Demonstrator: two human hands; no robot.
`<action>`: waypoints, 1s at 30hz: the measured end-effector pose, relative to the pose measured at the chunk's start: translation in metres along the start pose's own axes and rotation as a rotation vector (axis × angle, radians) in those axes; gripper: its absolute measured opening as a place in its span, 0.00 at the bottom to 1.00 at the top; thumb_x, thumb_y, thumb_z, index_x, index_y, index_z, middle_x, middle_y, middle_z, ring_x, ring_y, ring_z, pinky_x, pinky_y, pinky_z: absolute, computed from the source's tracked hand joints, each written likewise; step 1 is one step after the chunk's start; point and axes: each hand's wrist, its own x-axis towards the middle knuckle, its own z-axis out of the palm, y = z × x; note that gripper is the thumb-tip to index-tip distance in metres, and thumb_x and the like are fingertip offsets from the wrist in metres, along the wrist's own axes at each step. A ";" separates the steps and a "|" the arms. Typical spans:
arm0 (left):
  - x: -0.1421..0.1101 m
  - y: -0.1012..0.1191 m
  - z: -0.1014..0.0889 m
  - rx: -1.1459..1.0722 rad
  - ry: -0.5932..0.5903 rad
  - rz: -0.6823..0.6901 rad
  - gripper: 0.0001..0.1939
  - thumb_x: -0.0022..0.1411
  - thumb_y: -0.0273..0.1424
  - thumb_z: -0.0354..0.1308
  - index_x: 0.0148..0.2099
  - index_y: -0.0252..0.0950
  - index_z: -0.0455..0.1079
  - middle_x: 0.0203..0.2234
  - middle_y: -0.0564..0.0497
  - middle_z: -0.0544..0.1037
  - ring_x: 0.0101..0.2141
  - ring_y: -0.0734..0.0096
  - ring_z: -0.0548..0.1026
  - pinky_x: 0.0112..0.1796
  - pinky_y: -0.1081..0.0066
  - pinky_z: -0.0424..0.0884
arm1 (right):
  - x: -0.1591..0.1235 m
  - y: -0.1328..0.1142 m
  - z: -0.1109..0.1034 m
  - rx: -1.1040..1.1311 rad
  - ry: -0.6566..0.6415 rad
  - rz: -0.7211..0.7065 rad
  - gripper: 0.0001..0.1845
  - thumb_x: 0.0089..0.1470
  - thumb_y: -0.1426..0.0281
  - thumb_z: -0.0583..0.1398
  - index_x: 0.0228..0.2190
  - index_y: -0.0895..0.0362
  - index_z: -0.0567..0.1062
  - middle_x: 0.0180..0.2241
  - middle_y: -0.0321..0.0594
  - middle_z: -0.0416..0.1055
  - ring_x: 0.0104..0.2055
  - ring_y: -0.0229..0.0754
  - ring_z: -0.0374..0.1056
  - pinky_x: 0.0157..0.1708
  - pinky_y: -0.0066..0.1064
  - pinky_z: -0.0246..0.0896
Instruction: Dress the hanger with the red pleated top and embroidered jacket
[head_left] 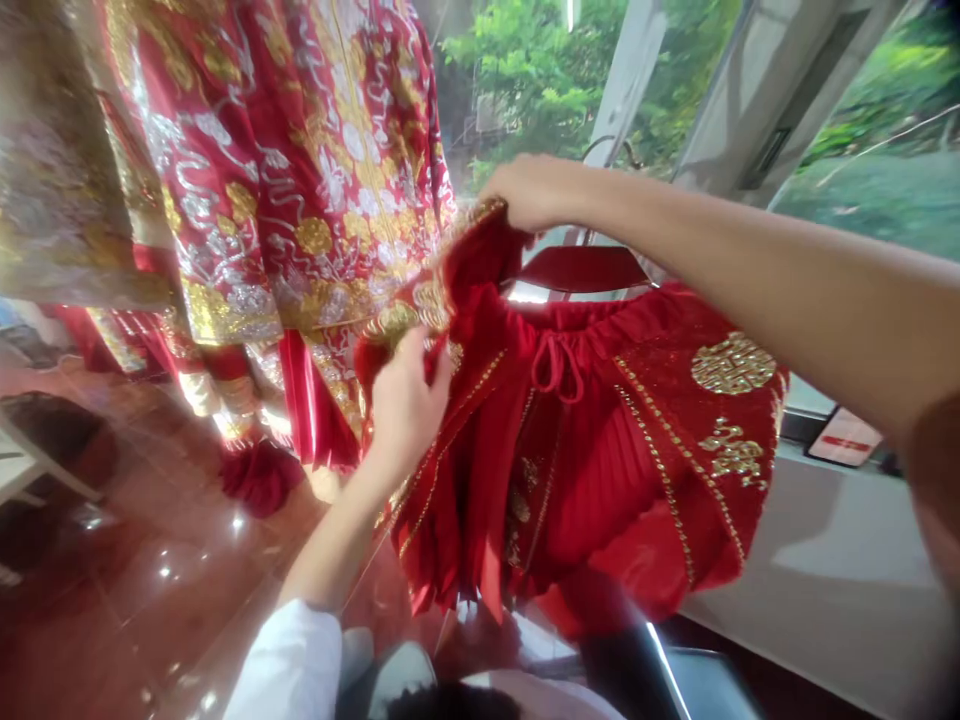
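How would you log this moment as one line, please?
left hand: holding gold-embroidered red fabric | right hand: same fabric, higher up | red skirt: bow at waist, hanger above | beside: embroidered red jacket

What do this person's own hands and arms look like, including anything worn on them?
Left hand: no glove, no watch or bracelet visible; a plain white sleeve ends below the elbow. Right hand: no glove, wrist and forearm uncovered; whether a sleeve begins at the blurred edge I cannot tell.
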 end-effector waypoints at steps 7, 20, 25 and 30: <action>-0.014 0.003 0.039 0.096 -0.407 -0.104 0.19 0.64 0.46 0.54 0.46 0.35 0.66 0.29 0.45 0.75 0.31 0.54 0.75 0.36 0.60 0.69 | -0.013 0.029 0.028 -0.148 -0.263 -0.151 0.09 0.49 0.79 0.59 0.29 0.70 0.79 0.31 0.42 0.77 0.38 0.38 0.73 0.42 0.30 0.62; 0.127 0.003 0.060 -0.487 -0.648 0.181 0.18 0.57 0.39 0.59 0.43 0.29 0.71 0.36 0.46 0.76 0.39 0.63 0.72 0.47 0.61 0.67 | -0.035 0.022 0.017 -0.129 -0.179 -0.149 0.10 0.44 0.75 0.61 0.31 0.67 0.79 0.27 0.40 0.71 0.38 0.41 0.68 0.40 0.34 0.59; 0.111 0.016 0.048 -0.531 -0.615 0.124 0.13 0.55 0.39 0.61 0.35 0.33 0.72 0.28 0.50 0.75 0.31 0.70 0.70 0.36 0.70 0.67 | -0.077 0.029 -0.012 0.215 -0.038 -0.320 0.10 0.47 0.70 0.63 0.34 0.59 0.79 0.33 0.40 0.76 0.40 0.40 0.68 0.39 0.31 0.63; 0.113 0.023 0.051 -0.449 -0.590 -0.018 0.11 0.55 0.35 0.57 0.25 0.34 0.70 0.20 0.51 0.71 0.25 0.71 0.68 0.29 0.70 0.64 | -0.119 0.085 -0.040 0.368 0.432 0.011 0.04 0.51 0.73 0.61 0.29 0.59 0.78 0.32 0.44 0.76 0.32 0.36 0.68 0.38 0.33 0.66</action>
